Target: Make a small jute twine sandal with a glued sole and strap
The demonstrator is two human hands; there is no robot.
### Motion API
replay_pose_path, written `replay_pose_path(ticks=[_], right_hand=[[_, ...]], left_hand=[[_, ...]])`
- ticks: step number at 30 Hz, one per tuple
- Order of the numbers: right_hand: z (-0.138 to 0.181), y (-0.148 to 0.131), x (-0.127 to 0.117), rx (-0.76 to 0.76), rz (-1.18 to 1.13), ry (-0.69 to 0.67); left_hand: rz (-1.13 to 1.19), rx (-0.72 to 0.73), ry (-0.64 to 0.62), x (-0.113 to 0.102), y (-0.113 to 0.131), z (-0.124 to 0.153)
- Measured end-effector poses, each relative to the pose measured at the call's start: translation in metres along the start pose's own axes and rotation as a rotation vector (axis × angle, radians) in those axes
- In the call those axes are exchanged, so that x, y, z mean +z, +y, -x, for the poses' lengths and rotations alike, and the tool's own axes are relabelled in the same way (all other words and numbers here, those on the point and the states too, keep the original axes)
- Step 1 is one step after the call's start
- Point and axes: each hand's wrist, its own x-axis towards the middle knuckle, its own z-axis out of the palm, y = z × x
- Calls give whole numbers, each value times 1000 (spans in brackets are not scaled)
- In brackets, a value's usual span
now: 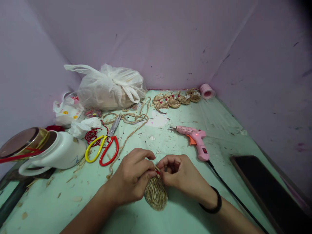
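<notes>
My left hand (136, 177) is closed on the upper left side of an oval piece of coiled straw braid (156, 195), thumb and fingers at its top. At that same top end, where a bit of red shows, the fingertips of my right hand (176, 170) are pinched together on the piece. Its lower end hangs free below the fingers. What exactly the right fingertips hold there is hidden. A pink glue gun (192, 135) with an orange trigger and a small lit light lies beyond my right hand. Scissors (108, 143) with yellow and red handles lie open beyond my left hand.
A loose straw braid (130, 135) trails across the green table. Beaded straw pieces (174, 100) and a pink spool (207, 91) sit at the back. Left are a plastic bag (109, 87), red yarn (92, 136) and a tipped white jug (63, 149); right, a phone (263, 185).
</notes>
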Motion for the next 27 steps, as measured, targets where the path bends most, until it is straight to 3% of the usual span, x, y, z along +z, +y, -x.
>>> replay_pose_path(ticks=[9,17,21,24,27], right_hand=[[2,2,2,-45,56,9],[1,0,-5,40,-157,-143],[0,1,-5,63,-139,-113],[1,3,-4,46,-98,-85],[1,5,-4,-19,-45,-68]], left_hand=[[-77,-37,9,8,0,2],[-26,19,13,8,0,4],[-6,25,26,9,0,5],[87,-103,-4,7,4,3],[206,-385,-89,5,9,0]])
